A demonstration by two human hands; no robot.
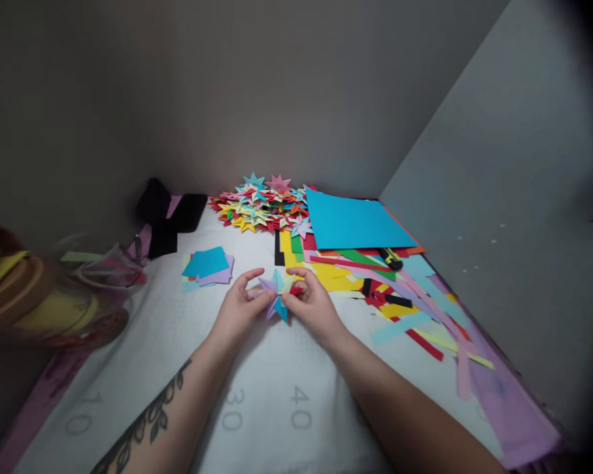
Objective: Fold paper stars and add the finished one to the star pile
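Observation:
A folded paper star (278, 295) in lilac, blue and pale yellow sits between both hands just above the white mat (257, 388). My left hand (240, 308) pinches its left side with thumb and fingers closed. My right hand (312, 304) grips its right side, fingers curled over the top. A small stack of cut paper squares (208, 267), blue on top, lies to the left of my hands.
A heap of finished coloured stars (259, 205) lies at the back. Large sheets, blue on top (353, 220), and loose paper strips (425, 316) spread along the right, with a cutter (390, 258) on them. Black objects (165, 214) and a clear container (79, 289) sit left. Walls close in behind and right.

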